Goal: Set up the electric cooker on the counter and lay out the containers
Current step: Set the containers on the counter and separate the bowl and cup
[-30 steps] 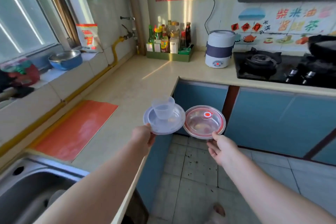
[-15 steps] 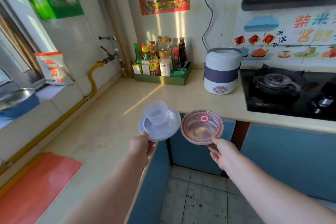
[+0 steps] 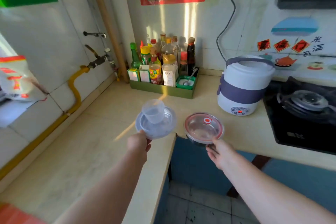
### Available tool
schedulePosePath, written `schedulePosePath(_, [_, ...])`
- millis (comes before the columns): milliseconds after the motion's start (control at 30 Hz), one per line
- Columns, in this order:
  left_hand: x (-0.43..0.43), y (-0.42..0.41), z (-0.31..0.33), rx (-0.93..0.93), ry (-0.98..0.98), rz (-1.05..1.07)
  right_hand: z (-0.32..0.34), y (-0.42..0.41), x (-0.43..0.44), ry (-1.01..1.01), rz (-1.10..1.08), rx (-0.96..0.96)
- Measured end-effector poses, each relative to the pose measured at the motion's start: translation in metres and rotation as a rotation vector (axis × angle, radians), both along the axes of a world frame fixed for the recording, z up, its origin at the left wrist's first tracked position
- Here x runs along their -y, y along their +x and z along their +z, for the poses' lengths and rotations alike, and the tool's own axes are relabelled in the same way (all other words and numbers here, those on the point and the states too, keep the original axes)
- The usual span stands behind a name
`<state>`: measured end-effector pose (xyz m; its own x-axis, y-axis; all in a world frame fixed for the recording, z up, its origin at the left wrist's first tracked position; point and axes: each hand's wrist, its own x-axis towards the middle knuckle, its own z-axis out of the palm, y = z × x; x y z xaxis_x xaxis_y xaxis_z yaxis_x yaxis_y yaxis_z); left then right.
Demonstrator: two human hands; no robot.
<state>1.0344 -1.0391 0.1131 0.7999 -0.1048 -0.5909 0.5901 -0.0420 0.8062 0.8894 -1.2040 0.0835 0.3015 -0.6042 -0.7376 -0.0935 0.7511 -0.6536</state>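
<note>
My left hand (image 3: 139, 143) grips the near rim of a round translucent white lid (image 3: 163, 126) held flat above the counter's inner corner. A clear plastic measuring cup (image 3: 153, 110) stands upright on that lid. My right hand (image 3: 221, 153) holds a metal bowl with a clear red-rimmed lid (image 3: 203, 129) by its near edge, just over the counter's front edge. The white electric cooker (image 3: 243, 85) with a purple band and handle stands on the beige counter (image 3: 101, 132) at the back right, beside the stove.
A green tray of sauce bottles (image 3: 163, 71) sits in the back corner. A black gas hob (image 3: 305, 112) lies right of the cooker. A yellow gas pipe (image 3: 76, 85) runs along the left wall. Blue cabinets and tiled floor lie below.
The view has moved closer to the counter corner. Both hands carried the lid with cup and the lidded bowl forward, now over the counter edge near the cooker.
</note>
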Motion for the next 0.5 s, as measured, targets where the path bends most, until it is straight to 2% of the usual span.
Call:
schedulePosePath(233, [0.028, 0.05, -0.012, -0.044, 0.007, -0.021, -0.013, 0.051, 0.031, 0.015, -0.081, -0.014])
schedulePosePath(500, [0.045, 0.072, -0.027, -0.069, 0.036, 0.034, -0.026, 0.097, 0.063, 0.037, -0.04, -0.009])
